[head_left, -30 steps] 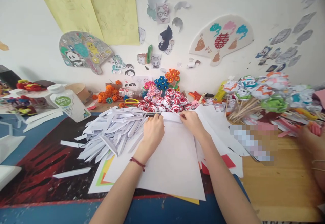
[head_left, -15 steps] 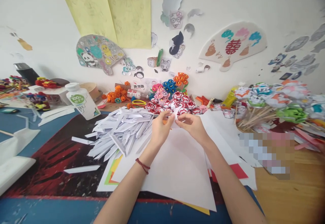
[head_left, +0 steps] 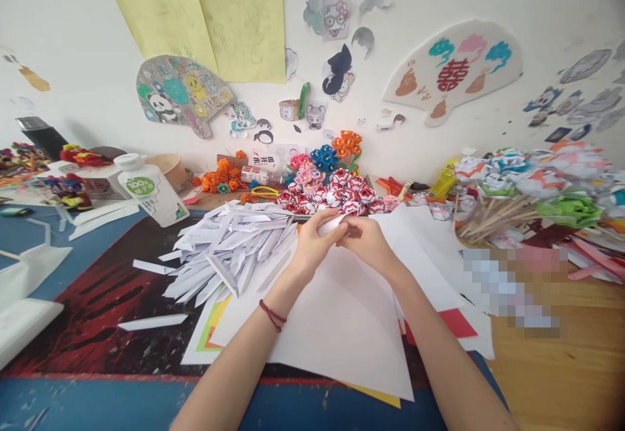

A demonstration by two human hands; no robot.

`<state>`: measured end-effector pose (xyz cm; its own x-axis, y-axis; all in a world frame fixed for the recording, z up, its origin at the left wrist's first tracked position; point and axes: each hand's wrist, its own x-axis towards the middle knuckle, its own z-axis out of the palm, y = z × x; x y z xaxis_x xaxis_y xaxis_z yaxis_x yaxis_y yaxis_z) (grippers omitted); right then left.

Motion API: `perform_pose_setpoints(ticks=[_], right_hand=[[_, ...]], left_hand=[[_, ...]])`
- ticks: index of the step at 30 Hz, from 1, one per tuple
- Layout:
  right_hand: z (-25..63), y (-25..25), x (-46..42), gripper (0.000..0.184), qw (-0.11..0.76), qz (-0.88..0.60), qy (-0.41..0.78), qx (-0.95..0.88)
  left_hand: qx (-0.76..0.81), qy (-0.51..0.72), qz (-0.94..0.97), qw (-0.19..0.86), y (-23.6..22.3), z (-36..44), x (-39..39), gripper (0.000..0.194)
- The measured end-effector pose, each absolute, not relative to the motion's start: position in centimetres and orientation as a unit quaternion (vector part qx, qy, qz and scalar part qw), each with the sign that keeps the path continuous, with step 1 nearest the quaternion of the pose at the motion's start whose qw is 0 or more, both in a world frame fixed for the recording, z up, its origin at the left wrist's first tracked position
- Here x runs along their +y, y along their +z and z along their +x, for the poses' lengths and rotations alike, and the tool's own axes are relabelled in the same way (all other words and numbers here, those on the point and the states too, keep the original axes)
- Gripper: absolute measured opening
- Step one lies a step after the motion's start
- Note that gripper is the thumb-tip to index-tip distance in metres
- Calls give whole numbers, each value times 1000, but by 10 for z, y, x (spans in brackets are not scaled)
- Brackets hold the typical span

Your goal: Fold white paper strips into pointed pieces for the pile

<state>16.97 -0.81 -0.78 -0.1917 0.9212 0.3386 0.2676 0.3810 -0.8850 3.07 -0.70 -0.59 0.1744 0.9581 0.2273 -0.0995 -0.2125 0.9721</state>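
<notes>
Between my two hands is a small piece of folded white paper (head_left: 331, 225), mostly covered by my fingers. My left hand (head_left: 315, 243), with a dark red cord at its wrist, is closed on the paper between thumb and fingers. My right hand (head_left: 366, 241) pinches the paper's other side, fingers curled against the left thumb. Both hands are above large white sheets (head_left: 342, 320). Left of them lies a heap of folded white paper strips (head_left: 234, 249). Just behind the hands are red-and-white paper flowers (head_left: 342, 193).
A white bottle (head_left: 152, 189) stands at the back left, near orange flowers (head_left: 219, 180). Paper flowers on sticks (head_left: 508, 180) fill the right side. Single strips (head_left: 153, 321) lie on the dark mat (head_left: 92, 327). Coloured sheets (head_left: 442, 328) show beneath the white ones.
My hands have drawn closer together around the paper, which stood up between the fingertips before and is now mostly covered. The view has tilted slightly downward.
</notes>
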Motion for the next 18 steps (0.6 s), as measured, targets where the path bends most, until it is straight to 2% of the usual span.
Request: perform_pose_setpoints(ticks=[4, 9, 12, 15, 18], right_hand=[[173, -3, -11, 29, 431, -401, 426, -687], [180, -2, -8, 23, 483, -451, 427, -617], [181, -3, -6, 31, 515, -474, 420, -578], [178, -6, -4, 37, 503, -478, 436, -573], [176, -11, -2, 35, 503, -480, 417, -586]], left_hand=[[372, 544, 592, 465, -11, 32, -4, 28], [398, 555, 579, 444, -13, 31, -1, 27], [414, 553, 581, 431, -15, 31, 0, 25], [437, 530, 606, 402, -18, 31, -1, 24], [456, 487, 654, 357, -18, 32, -4, 24]])
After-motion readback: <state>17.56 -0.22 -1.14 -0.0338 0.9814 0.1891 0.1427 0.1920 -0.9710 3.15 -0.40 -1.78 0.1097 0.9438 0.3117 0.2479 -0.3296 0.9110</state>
